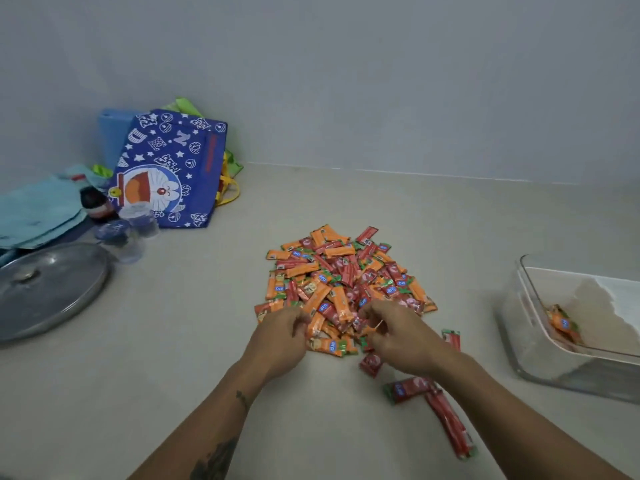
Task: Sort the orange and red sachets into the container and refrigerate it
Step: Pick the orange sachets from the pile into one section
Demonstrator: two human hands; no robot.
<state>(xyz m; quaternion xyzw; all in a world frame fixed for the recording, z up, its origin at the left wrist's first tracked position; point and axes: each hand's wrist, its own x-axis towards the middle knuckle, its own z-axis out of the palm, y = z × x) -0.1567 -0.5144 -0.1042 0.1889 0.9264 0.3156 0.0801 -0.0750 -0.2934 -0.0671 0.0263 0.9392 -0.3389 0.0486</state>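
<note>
The sachets (341, 285) are glossy printed foil or plastic film. The container (526, 344) at right is clear, smooth plastic. At far left, the round lid (48, 289) is dull grey metal; the blue cartoon bag (173, 168) looks matt woven fabric. The countertop (207, 341) is smooth, matt beige.

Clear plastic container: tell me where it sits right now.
In the head view, the clear plastic container sits on the pale countertop at the far right, apart from the pile of orange and red sachets.
</note>
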